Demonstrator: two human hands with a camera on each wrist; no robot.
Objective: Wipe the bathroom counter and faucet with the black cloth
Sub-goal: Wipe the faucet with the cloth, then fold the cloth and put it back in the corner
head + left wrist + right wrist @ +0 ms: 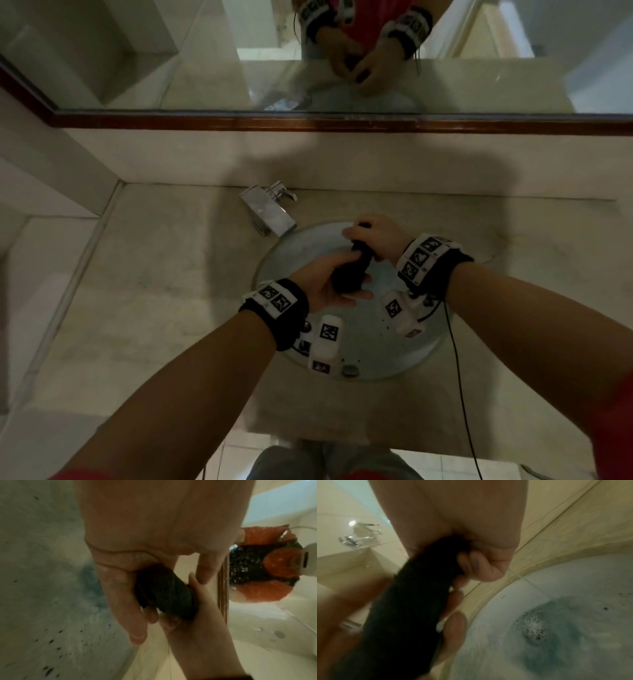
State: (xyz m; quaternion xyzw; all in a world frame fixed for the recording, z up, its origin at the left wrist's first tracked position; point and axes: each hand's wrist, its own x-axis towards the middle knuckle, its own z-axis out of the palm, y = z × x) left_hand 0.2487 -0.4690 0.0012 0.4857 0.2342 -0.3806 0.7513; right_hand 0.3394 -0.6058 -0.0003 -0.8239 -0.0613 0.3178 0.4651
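Observation:
The black cloth is twisted into a thick roll and held over the round glass basin. My left hand grips its near end and my right hand grips its far end. In the left wrist view the cloth sits between both palms, and in the right wrist view the cloth runs down from my curled right fingers. The chrome faucet stands on the beige counter just behind and left of the basin.
The basin drain holds foamy water, with dark specks on the bowl. A mirror with a brown frame runs along the back wall. A side wall closes the counter on the left. A black cable hangs from my right wrist.

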